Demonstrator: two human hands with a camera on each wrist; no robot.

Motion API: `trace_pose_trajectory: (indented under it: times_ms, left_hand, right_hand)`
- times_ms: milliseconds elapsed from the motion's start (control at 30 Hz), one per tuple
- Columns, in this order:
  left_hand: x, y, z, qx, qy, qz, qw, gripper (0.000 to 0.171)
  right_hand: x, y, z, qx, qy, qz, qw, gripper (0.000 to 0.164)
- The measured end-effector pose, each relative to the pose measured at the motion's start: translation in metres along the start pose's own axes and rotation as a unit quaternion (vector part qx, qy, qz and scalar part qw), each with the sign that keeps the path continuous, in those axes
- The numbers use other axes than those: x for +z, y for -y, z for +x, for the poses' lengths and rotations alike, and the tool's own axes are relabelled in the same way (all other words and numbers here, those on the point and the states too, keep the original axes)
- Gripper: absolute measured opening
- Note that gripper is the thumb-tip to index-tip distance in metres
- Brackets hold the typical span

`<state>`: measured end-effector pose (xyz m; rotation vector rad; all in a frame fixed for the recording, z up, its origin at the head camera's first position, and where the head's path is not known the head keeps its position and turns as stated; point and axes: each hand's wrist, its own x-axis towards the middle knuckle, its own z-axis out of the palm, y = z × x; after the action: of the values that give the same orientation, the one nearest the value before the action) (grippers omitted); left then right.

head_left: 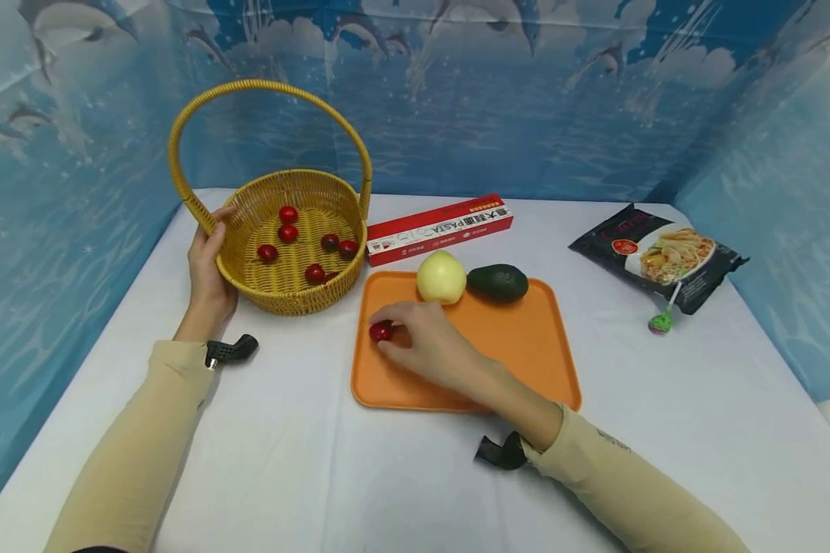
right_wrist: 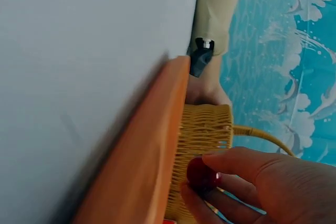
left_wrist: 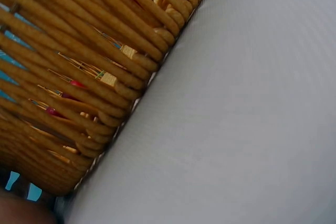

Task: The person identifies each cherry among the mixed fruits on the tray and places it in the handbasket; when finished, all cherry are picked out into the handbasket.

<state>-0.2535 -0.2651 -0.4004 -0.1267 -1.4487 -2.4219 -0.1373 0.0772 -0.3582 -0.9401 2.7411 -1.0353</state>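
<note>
My right hand is over the left part of an orange tray, pinching a dark red cherry between thumb and fingers. In the right wrist view the cherry shows at the fingertips, beside the tray's edge. A yellow woven basket with a tall hoop handle stands left of the tray. Several cherries lie spread over its floor. At the basket's left side, near the handle's foot, my left hand grips the rim. The left wrist view is mostly filled by the basket's wicker wall.
A yellow-green apple and a dark green avocado sit at the tray's back edge. Behind the tray lies a red and white pasta box. Far right are a black noodle packet and a green-wrapped lollipop. Printed curtains surround the table.
</note>
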Motion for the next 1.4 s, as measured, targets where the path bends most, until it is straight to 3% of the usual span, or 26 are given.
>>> trace_pose_trajectory:
  times_ms: [500,867,1200,1400]
  left_hand:
    - [-0.006,0.000,0.001,0.001,-0.001,0.012,0.9999,0.036]
    - [-0.005,0.000,0.001,0.003,0.001,0.014,0.9999,0.036]
    - [-0.008,-0.001,0.003,0.006,0.002,0.024,0.9997,0.036]
    - [-0.007,-0.001,0.003,0.005,0.004,0.022,0.9997,0.037]
  right_hand:
    - [-0.028,0.032,0.042,-0.053,-0.067,0.010,0.996,0.032]
    - [-0.015,0.040,0.092,-0.057,-0.080,0.013,0.995,0.032]
    - [0.000,0.036,0.132,-0.021,-0.050,-0.016,0.998,0.036]
    - [-0.006,0.033,0.137,-0.021,-0.064,0.022,0.997,0.039]
